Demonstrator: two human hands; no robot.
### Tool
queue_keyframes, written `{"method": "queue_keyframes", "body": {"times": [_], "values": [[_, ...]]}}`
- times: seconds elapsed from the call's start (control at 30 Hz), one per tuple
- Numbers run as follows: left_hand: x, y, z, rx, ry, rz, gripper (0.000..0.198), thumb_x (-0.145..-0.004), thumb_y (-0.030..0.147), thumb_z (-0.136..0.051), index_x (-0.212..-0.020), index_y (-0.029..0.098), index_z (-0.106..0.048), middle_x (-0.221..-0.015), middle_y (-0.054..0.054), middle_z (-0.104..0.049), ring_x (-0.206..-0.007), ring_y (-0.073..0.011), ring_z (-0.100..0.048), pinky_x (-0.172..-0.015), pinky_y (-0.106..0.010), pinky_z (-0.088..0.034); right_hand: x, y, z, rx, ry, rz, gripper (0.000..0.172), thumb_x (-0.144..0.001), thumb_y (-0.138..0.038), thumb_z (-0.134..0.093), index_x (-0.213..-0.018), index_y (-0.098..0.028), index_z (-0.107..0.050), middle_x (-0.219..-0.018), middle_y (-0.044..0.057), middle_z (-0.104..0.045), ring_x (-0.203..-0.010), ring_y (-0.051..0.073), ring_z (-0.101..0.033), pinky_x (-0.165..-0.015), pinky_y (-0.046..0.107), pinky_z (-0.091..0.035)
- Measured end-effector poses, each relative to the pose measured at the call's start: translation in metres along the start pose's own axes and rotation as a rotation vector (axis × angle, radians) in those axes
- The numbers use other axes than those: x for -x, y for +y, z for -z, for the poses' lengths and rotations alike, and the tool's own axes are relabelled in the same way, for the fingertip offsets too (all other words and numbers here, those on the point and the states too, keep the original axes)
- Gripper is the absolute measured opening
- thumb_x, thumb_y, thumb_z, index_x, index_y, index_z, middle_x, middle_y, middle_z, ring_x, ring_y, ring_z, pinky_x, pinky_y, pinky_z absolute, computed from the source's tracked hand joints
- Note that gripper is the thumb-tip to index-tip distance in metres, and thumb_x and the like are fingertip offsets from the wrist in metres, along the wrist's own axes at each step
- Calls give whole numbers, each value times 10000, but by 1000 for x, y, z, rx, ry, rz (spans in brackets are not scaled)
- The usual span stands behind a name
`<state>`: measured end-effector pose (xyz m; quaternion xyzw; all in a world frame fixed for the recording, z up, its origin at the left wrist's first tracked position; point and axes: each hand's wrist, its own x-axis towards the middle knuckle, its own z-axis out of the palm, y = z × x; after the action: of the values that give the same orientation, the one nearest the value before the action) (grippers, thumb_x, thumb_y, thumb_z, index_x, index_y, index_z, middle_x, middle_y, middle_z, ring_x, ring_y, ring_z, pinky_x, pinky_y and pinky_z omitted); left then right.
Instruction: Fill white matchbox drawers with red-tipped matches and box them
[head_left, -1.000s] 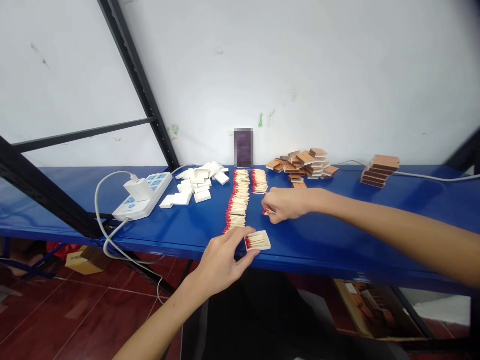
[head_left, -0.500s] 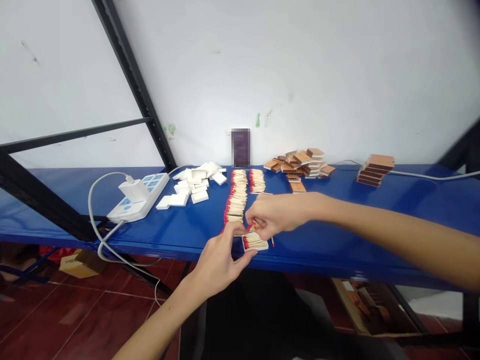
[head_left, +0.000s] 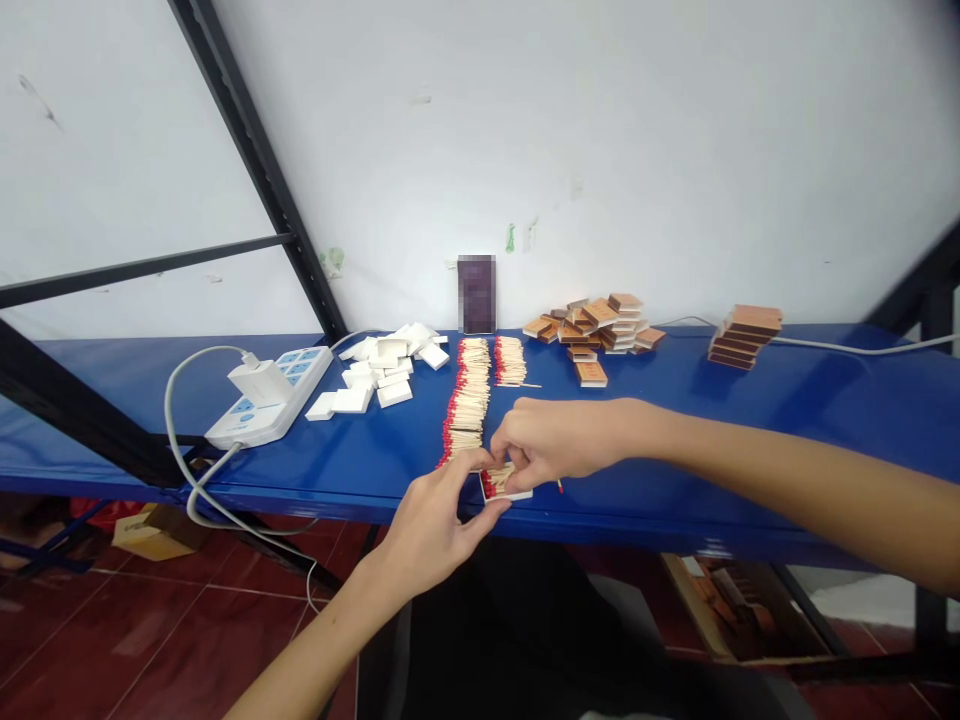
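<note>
My left hand [head_left: 433,518] grips a small white matchbox tray [head_left: 520,496] at the front of the blue shelf, thumb on the near side and fingers on the far side. Red-tipped matches [head_left: 493,485] lie in the tray. Over it, my right hand [head_left: 546,440] is closed, its fingertips down among the matches; those in its grasp are mostly hidden by the fingers. Just beyond the hands runs a long row of matches [head_left: 469,390], with a shorter row of matches [head_left: 511,360] to its right. One loose match [head_left: 559,487] pokes out beside my right hand.
White trays [head_left: 379,365] are heaped at the left, near a power strip [head_left: 274,405] with a plugged-in charger and cable. Brown matchboxes [head_left: 600,325] lie piled at the back right, and a matchbox stack [head_left: 746,335] stands farther right. A dark, blurred rectangle [head_left: 477,295] leans on the wall.
My right hand has lowered its matches into the tray and now covers more of it. My left hand keeps its grip. The view has shifted slightly.
</note>
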<state>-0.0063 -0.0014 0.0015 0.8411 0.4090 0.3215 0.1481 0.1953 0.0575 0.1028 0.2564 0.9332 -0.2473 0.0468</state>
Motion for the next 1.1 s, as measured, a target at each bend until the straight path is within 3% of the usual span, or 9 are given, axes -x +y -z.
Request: {"method": "queue_keyframes", "body": {"times": [0.17, 0.27, 0.37, 0.47, 0.63, 0.77, 0.93, 1.1], "values": [[0, 0, 1, 5, 6, -78, 267, -949, 311, -598, -1205, 241, -564, -1162, -51, -683, -990, -193, -669, -890, -317, -522, 21, 10, 6, 103, 67, -180, 148, -854, -272, -606, -876, -159, -700, -733, 33, -668, -679, 154, -564, -623, 259, -374], [-1, 0, 1, 23, 11, -105, 206, -949, 294, -599, -1144, 228, -610, -1154, -56, -692, -1031, -197, -667, -920, -319, -522, 31, 22, 3, 112, -8, -133, 190, -833, -221, -611, -1002, -190, -692, -902, 51, -666, -823, 179, -574, -705, 265, -399], [0, -1, -1, 10, 23, -96, 233, -940, 305, -617, -1157, 221, -607, -1154, -55, -698, -1030, -199, -673, -911, -320, -527, 36, 30, -2, 96, -61, -98, 153, -881, -290, -589, -948, -189, -682, -908, 60, -621, -872, 195, -551, -749, 276, -397], [0, 0, -1, -23, 28, -61, 278, -932, 327, -628, -1187, 225, -587, -1134, -45, -705, -961, -194, -688, -855, -313, -541, 37, 33, -7, 79, -36, -83, 177, -930, -299, -516, -908, -177, -642, -885, 62, -598, -853, 193, -530, -749, 284, -389], [0, 2, 1, -49, 30, -31, 288, -919, 334, -638, -1179, 223, -583, -1094, -34, -719, -860, -177, -688, -812, -302, -552, 33, 24, -11, 48, 168, -46, 140, -946, -251, -452, -906, -177, -564, -889, 55, -600, -782, 170, -505, -712, 281, -375], [-1, 2, 1, -52, 31, -33, 284, -922, 343, -633, -1177, 227, -590, -1089, -36, -721, -822, -169, -681, -804, -300, -553, 29, 21, -15, 55, 131, -35, 141, -952, -242, -437, -913, -181, -558, -876, 56, -615, -783, 177, -516, -707, 287, -373], [-1, 2, 1, -51, 23, -27, 295, -921, 344, -632, -1189, 230, -587, -1114, -41, -718, -812, -169, -682, -802, -303, -557, 30, 33, -14, 98, 163, -70, 239, -924, -161, -445, -1111, -183, -593, -865, 48, -642, -812, 177, -546, -717, 277, -368], [-1, 3, 2, -30, 34, -16, 351, -909, 344, -639, -1231, 229, -564, -1178, -53, -702, -799, -170, -680, -765, -300, -563, 32, 43, -6, 17, 21, -107, 193, -916, -256, -533, -1043, -196, -667, -690, -10, -576, -632, 128, -518, -614, 238, -344]]}}
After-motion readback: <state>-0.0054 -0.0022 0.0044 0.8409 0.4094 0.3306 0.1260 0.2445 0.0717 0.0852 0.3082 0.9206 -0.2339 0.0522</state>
